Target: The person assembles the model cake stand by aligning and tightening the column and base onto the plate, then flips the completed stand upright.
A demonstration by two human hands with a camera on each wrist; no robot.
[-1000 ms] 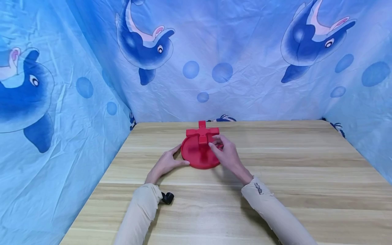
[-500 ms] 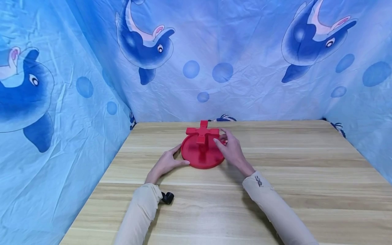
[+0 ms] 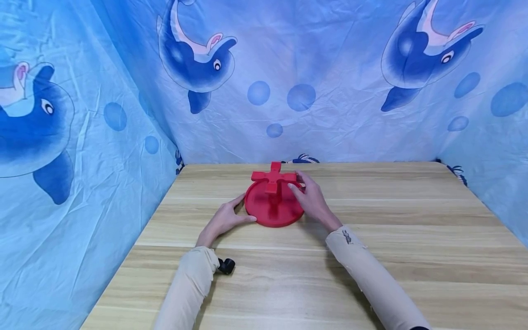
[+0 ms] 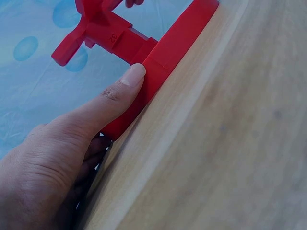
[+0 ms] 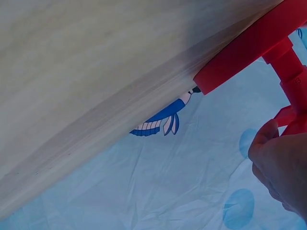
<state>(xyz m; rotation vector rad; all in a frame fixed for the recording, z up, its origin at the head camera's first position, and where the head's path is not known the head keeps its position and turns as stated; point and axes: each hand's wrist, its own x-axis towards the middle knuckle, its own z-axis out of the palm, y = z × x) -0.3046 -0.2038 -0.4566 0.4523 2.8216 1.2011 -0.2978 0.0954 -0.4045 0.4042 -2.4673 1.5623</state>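
A red stand rests upright on the table: a round rimmed base, a short post and a four-armed cross top. My left hand holds the base at its left side. In the left wrist view the thumb presses against the outer rim; the other fingers are mostly hidden. At the cross's right arm is my right hand, thumb in front and fingers behind, pinching the arm's end. The right wrist view shows those fingers curled, with the thumb against the red arm.
The wooden table extends to both sides and towards the person. Behind it and at the sides hangs a blue dolphin-print sheet. A small black device sits at the left cuff.
The cross has turned slightly clockwise seen from above. My right hand has shifted from near its front arm back and right to the right arm. The left hand and base stay in place.
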